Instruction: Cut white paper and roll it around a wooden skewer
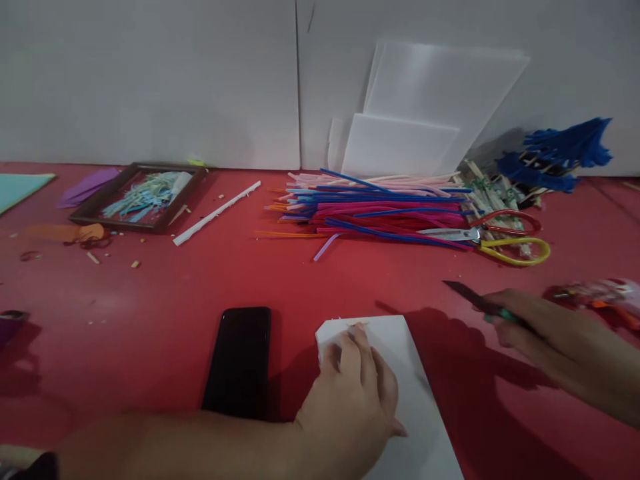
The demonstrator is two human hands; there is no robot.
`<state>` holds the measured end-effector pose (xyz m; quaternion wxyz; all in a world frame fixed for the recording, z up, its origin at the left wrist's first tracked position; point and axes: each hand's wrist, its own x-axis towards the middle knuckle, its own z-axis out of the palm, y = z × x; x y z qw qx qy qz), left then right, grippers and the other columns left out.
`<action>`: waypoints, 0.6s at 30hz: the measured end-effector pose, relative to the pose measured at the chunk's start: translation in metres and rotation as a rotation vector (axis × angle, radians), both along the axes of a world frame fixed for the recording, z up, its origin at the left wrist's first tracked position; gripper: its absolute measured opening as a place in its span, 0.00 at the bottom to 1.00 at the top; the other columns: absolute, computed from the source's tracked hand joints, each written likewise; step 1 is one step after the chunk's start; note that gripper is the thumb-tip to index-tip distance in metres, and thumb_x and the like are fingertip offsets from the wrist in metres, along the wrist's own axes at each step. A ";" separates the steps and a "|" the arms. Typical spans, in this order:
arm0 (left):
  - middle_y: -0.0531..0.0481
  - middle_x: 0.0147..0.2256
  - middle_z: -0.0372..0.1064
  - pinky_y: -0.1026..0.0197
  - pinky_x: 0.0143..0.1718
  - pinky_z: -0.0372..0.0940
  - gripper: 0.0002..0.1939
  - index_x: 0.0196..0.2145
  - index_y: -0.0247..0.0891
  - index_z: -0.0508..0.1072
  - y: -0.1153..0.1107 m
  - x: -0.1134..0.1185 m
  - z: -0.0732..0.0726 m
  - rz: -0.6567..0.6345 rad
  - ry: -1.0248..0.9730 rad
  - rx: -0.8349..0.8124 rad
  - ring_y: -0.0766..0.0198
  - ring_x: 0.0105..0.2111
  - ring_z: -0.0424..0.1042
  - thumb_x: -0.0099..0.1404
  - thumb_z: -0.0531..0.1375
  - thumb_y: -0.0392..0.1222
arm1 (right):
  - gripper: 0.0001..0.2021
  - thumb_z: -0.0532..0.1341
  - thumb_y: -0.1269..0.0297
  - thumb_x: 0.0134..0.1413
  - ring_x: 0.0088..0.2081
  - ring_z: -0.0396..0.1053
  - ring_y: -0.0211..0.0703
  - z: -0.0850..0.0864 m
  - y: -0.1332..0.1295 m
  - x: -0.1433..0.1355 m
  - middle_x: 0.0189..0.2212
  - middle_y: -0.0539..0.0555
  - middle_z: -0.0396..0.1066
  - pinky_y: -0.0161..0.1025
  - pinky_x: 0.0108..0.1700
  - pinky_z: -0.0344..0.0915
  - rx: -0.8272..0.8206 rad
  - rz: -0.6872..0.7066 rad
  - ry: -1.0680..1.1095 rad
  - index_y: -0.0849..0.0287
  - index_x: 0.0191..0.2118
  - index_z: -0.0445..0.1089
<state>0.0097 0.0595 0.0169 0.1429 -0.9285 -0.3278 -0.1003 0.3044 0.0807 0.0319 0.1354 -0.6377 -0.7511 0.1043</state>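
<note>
A white board point(400, 373) with a cut-off top-left corner lies on the red table near the front. My left hand point(350, 393) rests on it, fingers bent and close together near the top edge. A small pale scrap point(357, 325) shows by the fingertips; what they pinch, if anything, is hidden. To the right of the board, above the table, my right hand point(555, 340) is closed around a utility knife point(493, 308) with a green part on its handle. Its dark blade points up and left, apart from the board.
A black phone point(239, 360) lies left of the board. Behind are colourful pipe cleaners point(390, 210), scissors point(475, 235) with red and yellow handles, and a white stick point(217, 213). A brown frame point(80, 215) holds paper strips. White sheets point(440, 87) lean on the wall.
</note>
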 end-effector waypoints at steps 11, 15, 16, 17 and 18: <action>0.25 0.48 0.73 0.50 0.38 0.75 0.39 0.44 0.28 0.77 0.000 0.000 0.000 0.013 -0.013 -0.017 0.43 0.43 0.77 0.52 0.64 0.71 | 0.03 0.58 0.67 0.59 0.28 0.73 0.43 0.004 0.038 -0.084 0.30 0.51 0.76 0.37 0.27 0.63 -0.131 0.234 0.098 0.53 0.35 0.69; 0.25 0.49 0.73 0.51 0.38 0.74 0.39 0.43 0.28 0.77 0.000 -0.002 0.001 0.012 -0.027 -0.028 0.44 0.43 0.76 0.52 0.65 0.70 | 0.07 0.56 0.67 0.60 0.24 0.72 0.41 0.003 0.043 -0.083 0.26 0.50 0.76 0.35 0.24 0.61 -0.236 0.251 0.099 0.53 0.31 0.69; 0.25 0.49 0.73 0.51 0.38 0.74 0.39 0.43 0.28 0.77 0.000 -0.002 0.001 0.005 -0.030 -0.029 0.44 0.43 0.76 0.52 0.65 0.70 | 0.08 0.56 0.66 0.61 0.24 0.72 0.41 0.002 0.042 -0.082 0.25 0.50 0.76 0.35 0.23 0.61 -0.247 0.249 0.091 0.54 0.31 0.69; 0.25 0.49 0.73 0.52 0.38 0.74 0.39 0.43 0.28 0.77 0.001 -0.002 0.001 -0.002 -0.031 -0.029 0.45 0.43 0.76 0.52 0.65 0.69 | 0.08 0.56 0.66 0.61 0.24 0.72 0.41 0.001 0.041 -0.081 0.26 0.51 0.76 0.35 0.23 0.61 -0.251 0.243 0.082 0.54 0.31 0.69; 0.26 0.49 0.73 0.52 0.38 0.74 0.39 0.43 0.28 0.77 0.001 -0.003 0.002 -0.007 -0.032 -0.030 0.45 0.43 0.76 0.51 0.66 0.69 | 0.08 0.56 0.65 0.61 0.24 0.72 0.41 0.000 0.039 -0.080 0.26 0.51 0.76 0.35 0.23 0.60 -0.248 0.237 0.075 0.54 0.31 0.69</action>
